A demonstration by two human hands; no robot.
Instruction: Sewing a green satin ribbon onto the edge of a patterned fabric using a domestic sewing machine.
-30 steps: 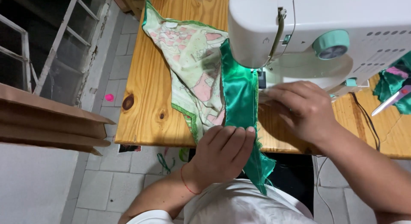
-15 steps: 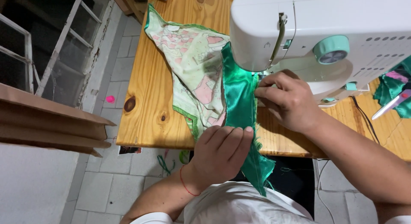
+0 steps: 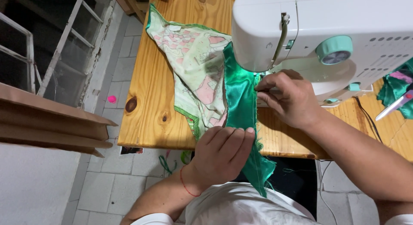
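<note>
A strip of shiny green satin (image 3: 241,100) lies joined to a pale printed fabric (image 3: 195,66) on a wooden table (image 3: 150,109), running under a white sewing machine (image 3: 327,31). My left hand (image 3: 223,154) lies flat on the green satin at the table's near edge, fingers together, pressing it down. My right hand (image 3: 286,96) is by the needle area under the machine's head, fingertips pinching the right edge of the green satin. The satin's frayed tail hangs off the table toward my lap. The needle itself is hidden.
More green cloth (image 3: 396,89) and a pair of scissors (image 3: 393,106) lie at the table's right. A black cable (image 3: 368,117) runs from the machine. Left of the table is a tiled floor (image 3: 112,173), a metal window frame (image 3: 51,53) and a brown cardboard edge (image 3: 47,126).
My right hand has moved up and left from the table surface to the satin's edge beside the needle. My left hand has stayed pressed on the green satin.
</note>
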